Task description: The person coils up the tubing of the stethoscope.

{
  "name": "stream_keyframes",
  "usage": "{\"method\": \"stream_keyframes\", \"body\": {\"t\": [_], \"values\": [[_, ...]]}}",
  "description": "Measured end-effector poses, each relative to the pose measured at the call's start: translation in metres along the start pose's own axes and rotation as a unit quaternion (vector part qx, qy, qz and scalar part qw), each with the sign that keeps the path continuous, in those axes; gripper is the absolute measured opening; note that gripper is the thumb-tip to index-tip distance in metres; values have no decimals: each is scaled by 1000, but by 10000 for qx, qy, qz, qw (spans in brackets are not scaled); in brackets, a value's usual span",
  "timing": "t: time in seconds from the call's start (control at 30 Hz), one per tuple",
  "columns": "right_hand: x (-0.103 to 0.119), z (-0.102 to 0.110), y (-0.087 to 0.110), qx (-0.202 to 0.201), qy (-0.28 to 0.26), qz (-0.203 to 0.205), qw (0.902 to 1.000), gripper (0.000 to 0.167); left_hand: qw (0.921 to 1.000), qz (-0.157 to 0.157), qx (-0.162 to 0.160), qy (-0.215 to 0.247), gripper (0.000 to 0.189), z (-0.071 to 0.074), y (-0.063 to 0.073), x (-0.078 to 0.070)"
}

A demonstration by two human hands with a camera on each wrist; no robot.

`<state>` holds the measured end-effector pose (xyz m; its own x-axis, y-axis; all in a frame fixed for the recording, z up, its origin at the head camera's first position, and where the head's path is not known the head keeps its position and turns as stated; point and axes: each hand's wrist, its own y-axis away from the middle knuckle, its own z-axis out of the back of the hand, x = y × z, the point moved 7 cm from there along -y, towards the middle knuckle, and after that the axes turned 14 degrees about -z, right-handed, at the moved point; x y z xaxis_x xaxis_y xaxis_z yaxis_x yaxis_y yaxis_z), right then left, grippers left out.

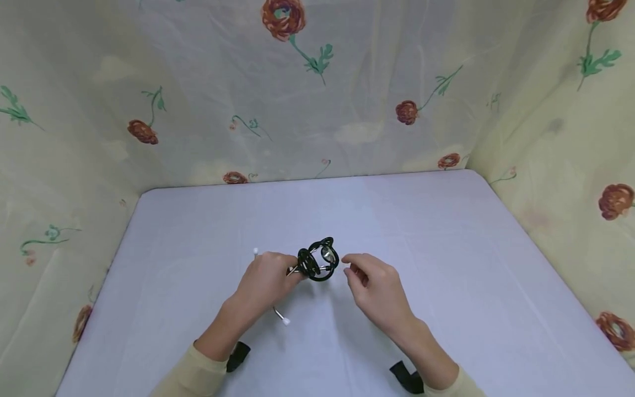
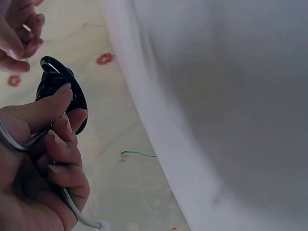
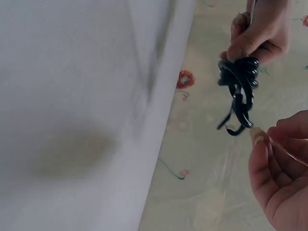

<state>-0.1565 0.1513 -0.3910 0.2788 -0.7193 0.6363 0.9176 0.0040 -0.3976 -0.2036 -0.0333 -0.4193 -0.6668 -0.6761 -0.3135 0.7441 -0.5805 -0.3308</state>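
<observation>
A stethoscope (image 1: pixel 317 260) with black tubing wound into a coiled bundle is held up over the table. My left hand (image 1: pixel 268 275) grips it where the metal ear tubes meet the tubing, thumb pressed on the black coil (image 2: pixel 57 79). The ear tubes stick out past that hand, with white eartips (image 1: pixel 286 321) at their ends. A round metal chest piece (image 1: pixel 328 254) shows among the loops. Just right of the bundle is my right hand (image 1: pixel 379 289), fingers loosely bent, thumb and forefinger apart with nothing between them. In the right wrist view its fingertips (image 3: pixel 258 137) come close to the lowest loop (image 3: pixel 240 118).
A white cloth covers the table (image 1: pixel 421 220). Cream curtains (image 1: pixel 347 110) with red flowers hang behind and on both sides. Black straps (image 1: pixel 408 378) show beside both wrists, near the cream sleeves (image 1: pixel 190 375).
</observation>
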Motion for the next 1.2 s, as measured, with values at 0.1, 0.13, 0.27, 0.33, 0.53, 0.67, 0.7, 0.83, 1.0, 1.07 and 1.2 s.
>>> {"method": "stream_keyframes", "body": {"t": [0.1,0.13,0.27,0.33,0.53,0.67,0.7,0.83,1.0,1.07,1.2], "values": [[-6,0,0,113,194,-98,9997,18,9988,109,396,285,25,-10,-3,10],[-8,-1,1,160,257,-137,9994,17,9980,131,513,343,23,-13,-3,13],[-16,-2,3,373,425,-332,9979,15,9959,98,835,333,18,-24,-6,23],[-19,-2,5,460,463,-436,9969,15,9955,-7,908,278,18,-29,-7,26],[-25,-1,7,650,545,-617,9945,17,9934,-176,1043,438,16,-41,-7,35],[-29,-1,9,777,572,-686,9930,17,9920,-258,1136,486,16,-47,-7,38],[-30,-1,10,800,564,-674,9929,17,9917,-262,1163,473,17,-48,-6,39],[-32,0,11,857,487,-585,9934,18,9913,-185,1249,366,17,-50,-4,40],[-36,2,11,890,416,-555,9936,18,9909,-71,1342,26,15,-47,3,42],[-39,4,11,908,406,-589,9933,18,9906,-31,1361,-93,16,-46,5,42],[-43,5,10,977,389,-686,9921,18,9898,92,1416,-114,20,-44,11,43]]}}
